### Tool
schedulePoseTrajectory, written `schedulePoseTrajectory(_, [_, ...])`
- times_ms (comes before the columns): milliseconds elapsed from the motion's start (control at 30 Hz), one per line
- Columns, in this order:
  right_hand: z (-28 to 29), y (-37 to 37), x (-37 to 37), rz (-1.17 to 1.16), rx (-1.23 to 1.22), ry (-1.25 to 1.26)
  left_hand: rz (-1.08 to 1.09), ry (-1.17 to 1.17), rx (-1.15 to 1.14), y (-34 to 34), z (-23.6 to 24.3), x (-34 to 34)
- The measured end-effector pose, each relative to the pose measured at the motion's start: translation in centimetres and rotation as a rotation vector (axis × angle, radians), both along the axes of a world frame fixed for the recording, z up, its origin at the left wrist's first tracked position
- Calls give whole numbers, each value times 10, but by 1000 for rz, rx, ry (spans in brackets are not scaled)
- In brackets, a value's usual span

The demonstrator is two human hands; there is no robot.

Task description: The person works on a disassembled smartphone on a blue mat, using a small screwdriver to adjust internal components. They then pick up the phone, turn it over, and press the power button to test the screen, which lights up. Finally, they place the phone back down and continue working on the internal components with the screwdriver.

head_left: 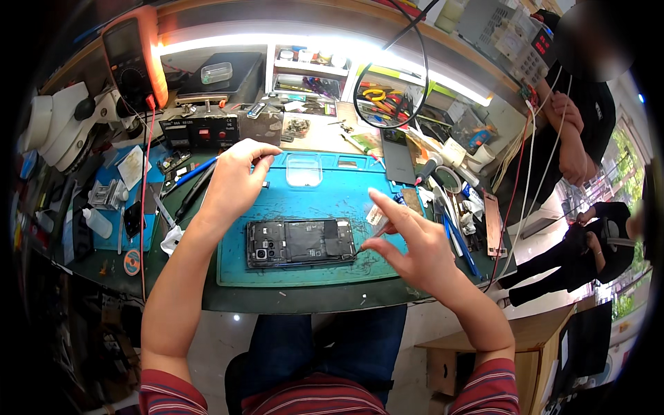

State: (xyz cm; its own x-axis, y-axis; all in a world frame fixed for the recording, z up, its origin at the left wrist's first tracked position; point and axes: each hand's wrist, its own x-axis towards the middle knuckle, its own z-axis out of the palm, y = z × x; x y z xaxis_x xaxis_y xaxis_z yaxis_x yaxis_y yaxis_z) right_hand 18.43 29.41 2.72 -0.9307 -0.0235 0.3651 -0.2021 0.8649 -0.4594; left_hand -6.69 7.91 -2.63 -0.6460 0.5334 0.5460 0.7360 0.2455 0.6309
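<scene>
An opened phone (299,242) with its back cover off lies horizontally on the blue repair mat (304,275). My left hand (235,180) is above the mat's back left, fingers curled toward the thumb; whatever they hold, if anything, is too small to make out. My right hand (422,256) is at the phone's right end, holding a slim tool (373,221), possibly tweezers, between thumb and fingers, angled down toward the phone's corner. A clear plastic box (304,169) sits at the back of the mat, right of my left hand.
A dark phone (398,159) lies behind the mat. An orange multimeter (131,59) and a white microscope (59,128) stand at left; tools and cables crowd both sides. A cable loop hangs overhead. Two people (574,131) (602,242) are at the right, past the bench.
</scene>
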Motion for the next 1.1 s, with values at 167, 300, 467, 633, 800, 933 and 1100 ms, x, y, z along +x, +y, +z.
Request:
schedulePoseTrajectory(167, [-4,3,2,-49,53,-67,19,-39,27,1,2,-1])
schedulePoseTrajectory(300, [-6,-10,-6,39,-154,111,23,-50,36,1,2,-1])
schedulePoseTrajectory(467, [-6,-14,-8,22,-137,128,35,-34,39,-1,2,-1])
schedulePoseTrajectory(633, [0,-11,-2,-53,-75,9,76,4,44,-3,3,-4])
schedulePoseTrajectory(800, [-1,-5,-2,-7,-161,-83,82,6,65,-3,1,-8])
schedulePoseTrajectory(933, [2,-12,-5,42,-141,-2,84,16,63,-3,0,-8])
schedulePoseTrajectory(1100, [6,-7,-3,33,-185,-98,86,11,63,-2,0,-8])
